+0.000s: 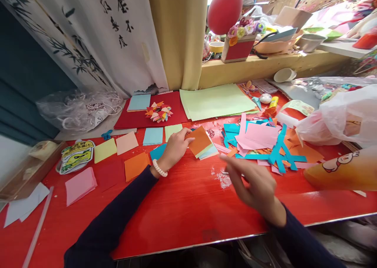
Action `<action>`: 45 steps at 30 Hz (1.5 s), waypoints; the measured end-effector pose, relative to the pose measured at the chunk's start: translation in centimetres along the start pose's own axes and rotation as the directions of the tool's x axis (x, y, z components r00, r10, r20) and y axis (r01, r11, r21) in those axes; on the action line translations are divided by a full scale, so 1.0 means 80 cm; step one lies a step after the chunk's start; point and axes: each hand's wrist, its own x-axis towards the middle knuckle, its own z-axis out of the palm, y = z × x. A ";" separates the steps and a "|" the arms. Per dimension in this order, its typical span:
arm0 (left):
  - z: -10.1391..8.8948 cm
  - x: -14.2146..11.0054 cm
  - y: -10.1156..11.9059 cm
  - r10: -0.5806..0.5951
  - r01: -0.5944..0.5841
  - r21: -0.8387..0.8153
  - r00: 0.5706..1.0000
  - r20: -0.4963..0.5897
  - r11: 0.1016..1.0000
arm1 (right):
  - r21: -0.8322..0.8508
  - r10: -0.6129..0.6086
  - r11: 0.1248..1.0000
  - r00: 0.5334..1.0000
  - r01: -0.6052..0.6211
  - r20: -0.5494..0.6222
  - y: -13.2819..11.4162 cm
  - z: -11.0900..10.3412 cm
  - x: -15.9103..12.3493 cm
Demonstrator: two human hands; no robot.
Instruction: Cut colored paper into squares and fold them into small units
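My left hand [174, 150], with a beaded bracelet on the wrist, has its thumb and fingertips closed at the left corner of a small fan of coloured paper squares [201, 139]. An orange square lies on top, with pale green and light blue edges showing under it. To the right, my right hand [255, 185] hovers over the table, somewhat blurred. Its index finger stretches toward the paper, and nothing shows in it. Small piles of square paper lie near my left arm: orange [136, 166], pink [80, 184], yellow [105, 150] and light blue [152, 136].
A heap of cut paper scraps [259, 140] spreads right of the hands. Behind stand a folded paper ring [159, 112] and large pale green sheets [218, 101]. A plastic bag [341, 116] and an orange cylinder [344, 171] sit at the right. A glue stick [273, 102] lies farther back.
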 end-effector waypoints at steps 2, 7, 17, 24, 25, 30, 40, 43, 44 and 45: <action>0.012 0.003 -0.008 -0.017 0.017 -0.013 1.000 0.012 1.000 | -0.078 0.116 0.989 0.986 -0.126 -0.119 0.033 0.017 0.030; 0.027 0.002 -0.006 0.022 -0.020 0.050 0.999 -0.036 0.999 | -0.106 0.239 0.961 0.960 -0.256 -0.144 0.088 0.043 0.074; -0.025 -0.022 0.027 -0.037 0.027 -0.260 0.999 -0.032 0.965 | 0.396 0.342 0.856 0.939 -0.332 0.047 0.079 0.068 0.062; -0.055 -0.090 0.013 0.451 -0.435 0.146 0.887 -0.099 0.888 | 0.772 0.440 0.393 0.839 -0.500 0.320 0.037 0.093 0.049; -0.054 -0.098 0.008 0.516 -0.488 0.216 0.852 -0.094 0.846 | 0.774 0.438 0.355 0.825 -0.524 0.358 0.034 0.097 0.046; -0.036 -0.120 -0.004 0.409 -0.382 0.153 0.884 -0.228 0.911 | 0.720 0.391 0.352 0.793 -0.598 0.468 0.033 0.111 0.034; -0.045 -0.121 -0.014 0.435 -0.424 0.109 0.893 -0.114 0.899 | 0.724 0.314 0.319 0.789 -0.612 0.528 0.031 0.110 0.029; -0.041 -0.121 -0.012 0.285 -0.300 -0.049 0.936 -0.207 0.953 | 0.679 0.285 0.429 0.803 -0.595 0.523 0.032 0.109 0.027; -0.039 -0.121 -0.010 0.198 -0.231 -0.139 0.956 -0.217 0.963 | 0.668 0.273 0.455 0.807 -0.588 0.524 0.031 0.109 0.026; -0.036 -0.122 -0.008 0.108 -0.157 -0.229 0.971 -0.211 0.961 | 0.662 0.259 0.471 0.809 -0.583 0.528 0.030 0.109 0.026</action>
